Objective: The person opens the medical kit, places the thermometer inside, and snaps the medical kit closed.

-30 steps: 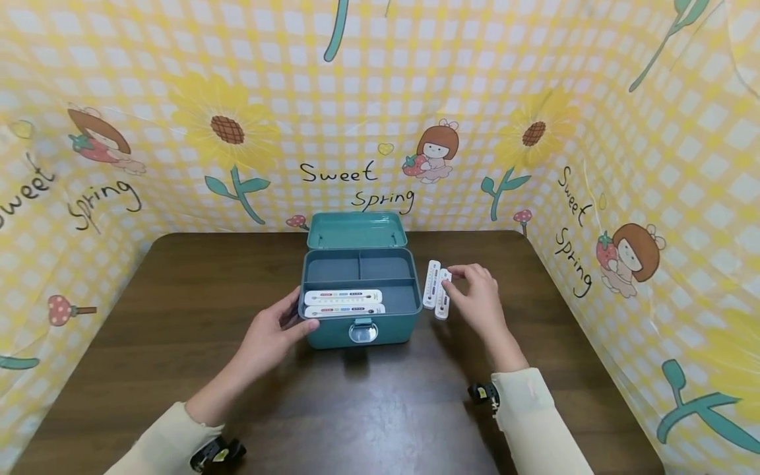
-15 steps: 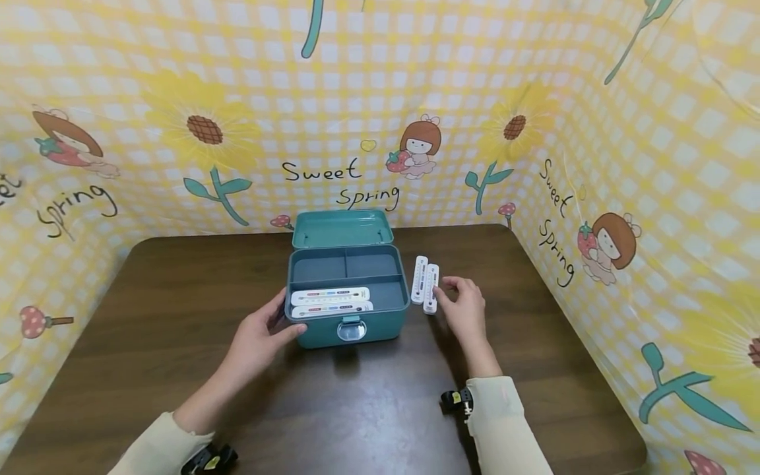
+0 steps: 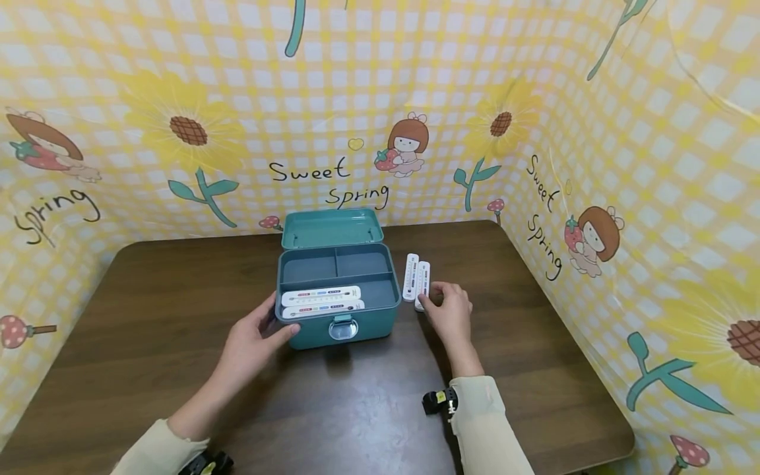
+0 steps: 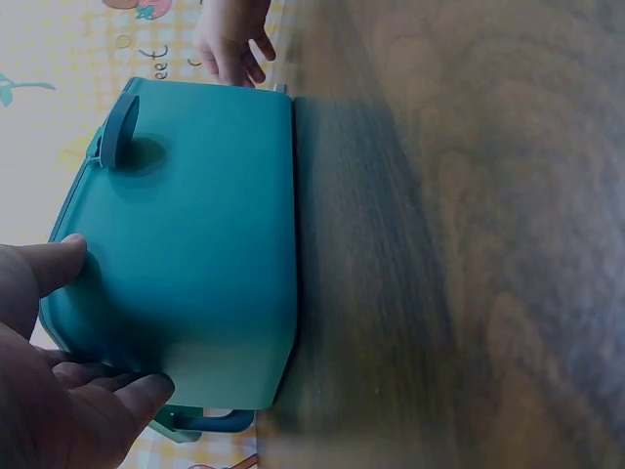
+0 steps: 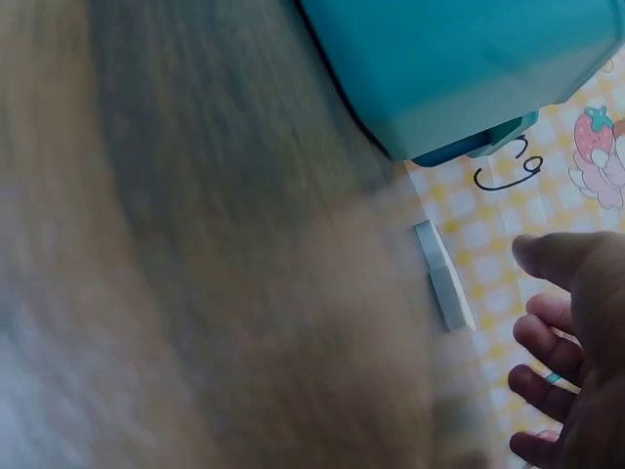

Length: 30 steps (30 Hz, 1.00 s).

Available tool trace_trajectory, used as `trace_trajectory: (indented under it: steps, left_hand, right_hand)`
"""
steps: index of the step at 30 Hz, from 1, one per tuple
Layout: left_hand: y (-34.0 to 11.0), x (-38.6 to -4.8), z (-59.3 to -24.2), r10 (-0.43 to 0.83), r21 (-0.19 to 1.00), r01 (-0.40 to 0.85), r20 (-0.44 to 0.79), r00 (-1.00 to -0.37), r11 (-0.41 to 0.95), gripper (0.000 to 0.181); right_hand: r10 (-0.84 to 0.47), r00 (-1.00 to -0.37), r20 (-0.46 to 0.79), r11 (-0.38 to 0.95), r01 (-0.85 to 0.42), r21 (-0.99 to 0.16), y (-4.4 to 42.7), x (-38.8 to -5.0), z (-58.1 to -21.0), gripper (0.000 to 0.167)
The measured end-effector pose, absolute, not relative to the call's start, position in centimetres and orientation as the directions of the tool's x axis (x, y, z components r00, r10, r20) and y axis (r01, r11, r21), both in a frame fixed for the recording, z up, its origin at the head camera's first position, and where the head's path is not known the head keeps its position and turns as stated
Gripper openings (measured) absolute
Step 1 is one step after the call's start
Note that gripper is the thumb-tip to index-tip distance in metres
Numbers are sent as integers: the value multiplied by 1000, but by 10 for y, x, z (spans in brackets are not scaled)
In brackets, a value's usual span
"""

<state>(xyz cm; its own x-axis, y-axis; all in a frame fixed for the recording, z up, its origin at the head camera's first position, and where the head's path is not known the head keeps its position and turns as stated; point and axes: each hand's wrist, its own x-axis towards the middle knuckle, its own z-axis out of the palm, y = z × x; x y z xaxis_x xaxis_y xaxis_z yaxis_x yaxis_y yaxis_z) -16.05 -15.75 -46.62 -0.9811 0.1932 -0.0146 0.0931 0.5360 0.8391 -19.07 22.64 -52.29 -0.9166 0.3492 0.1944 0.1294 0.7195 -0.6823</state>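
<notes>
A teal storage box [image 3: 368,328] stands on the table, lid [image 3: 332,227] raised at the back. My left hand [image 3: 249,343] holds its front left corner, thumb against the front wall and fingers round the side. Two white strip thermometers [image 3: 320,296] with printed scales and coloured marks lie side by side in the front compartment. Two more white thermometers [image 3: 417,278] lie next to each other on the table, right of the box. My right hand [image 3: 451,316] hovers beside them; in the right wrist view its thumb and fingers are spread, apart from the thermometers [image 5: 447,293].
A divider splits the box's back part into two compartments [image 3: 309,266]. A metal-looking latch [image 3: 343,328] sits on the front. The brown wooden table [image 3: 148,316] is walled in by a yellow checked cloth [image 3: 249,86]. Both wrists carry small black cameras [image 3: 439,400].
The head view has turned right, so everything appears shifted left. My right hand has drawn slightly back from the near thermometer on the table. My left hand stays at the box corner.
</notes>
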Motion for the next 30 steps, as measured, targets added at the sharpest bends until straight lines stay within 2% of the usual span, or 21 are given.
trace_trajectory:
  steps: [7,19,30]
  left_hand:
    - [-157,-160,-466,187,841,98,-3,-982,531,95]
    - [-156,-164,-465,190,835,96,-10,-982,542,92]
    - [-157,-162,-463,193,842,81,-28,-981,534,93]
  right_hand:
    - [320,-931,177,801,166,-575,222,-190,-533,52]
    - [356,-911,207,834,210,-511,216,-194,-539,61]
    - [427,-883,192,829,298,-474,209,-193,-535,50]
